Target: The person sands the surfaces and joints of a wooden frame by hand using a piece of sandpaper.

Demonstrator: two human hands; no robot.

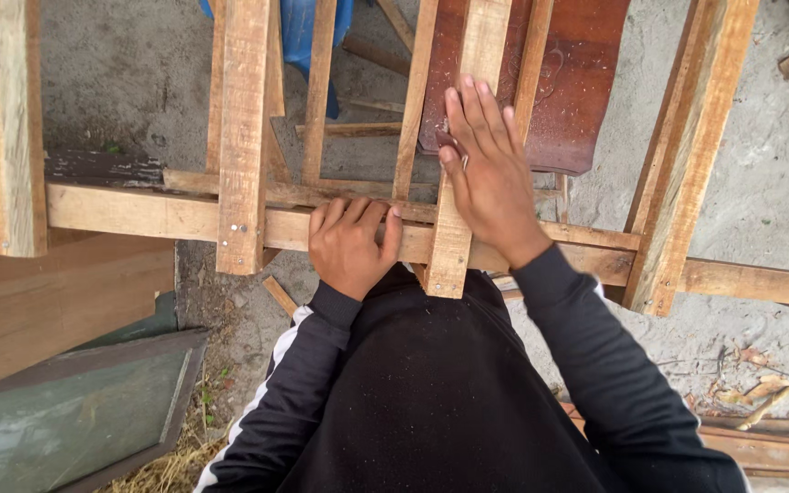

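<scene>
Wooden frame [139, 215]: left hand [349, 246] curled on one rail, right hand [490, 169] flat on one slat [454, 246].

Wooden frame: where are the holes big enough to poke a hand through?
The widest gap lies between the far-left slat and the next slat, sandy ground showing through. Another opens between the right hand and the slanted right slat. Around the left hand, gripping the crossbar, thin slats crowd close.
</scene>
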